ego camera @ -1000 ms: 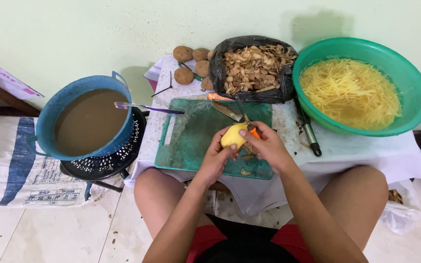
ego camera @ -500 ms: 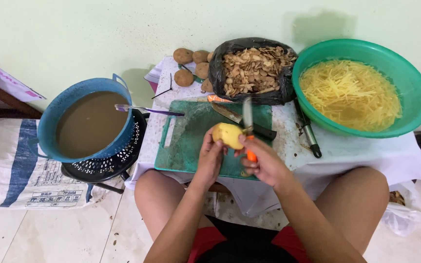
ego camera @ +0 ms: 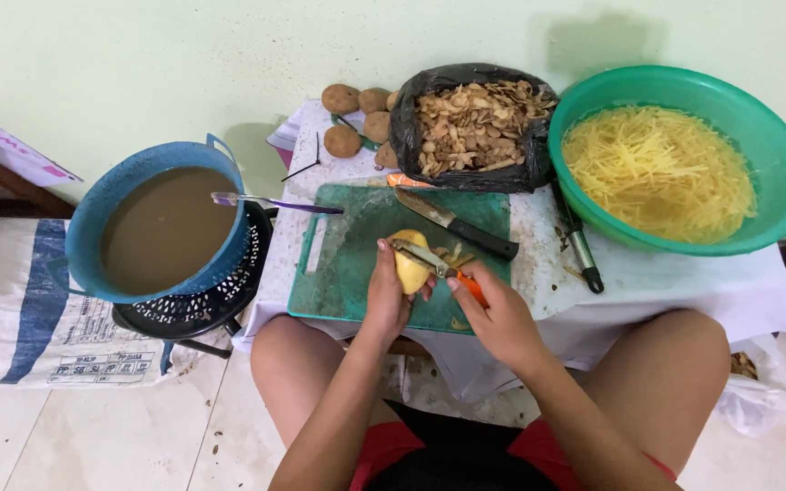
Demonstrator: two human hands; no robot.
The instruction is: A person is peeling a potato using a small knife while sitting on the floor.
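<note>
The left hand (ego camera: 386, 295) grips a half-peeled potato (ego camera: 408, 261) just above the near edge of the green board (ego camera: 338, 264), fingers curled round its left side; the right hand (ego camera: 493, 314) is closed on the orange handle of a peeler (ego camera: 438, 265), whose blade lies across the potato. The blade sits close to the left thumb and fingertips, so I judge a slip on the wet flesh could nick them, and a loose grip could let the potato drop onto the board or off its near edge into the lap. One knife (ego camera: 457, 227) lies on the board just beyond the hands, blade bare, within reach of a careless knuckle. To the right rests one dark-handled tool (ego camera: 579, 241) on the cloth. Left stands one blue pot (ego camera: 161, 232) of murky water with one toothbrush (ego camera: 275, 203) across its rim. Farther back: one black bag of peels (ego camera: 470, 127), one green bowl (ego camera: 780, 173) of potato strips, and five unpeeled potatoes (ego camera: 343, 141) that I can count, though others may be hidden.
</note>
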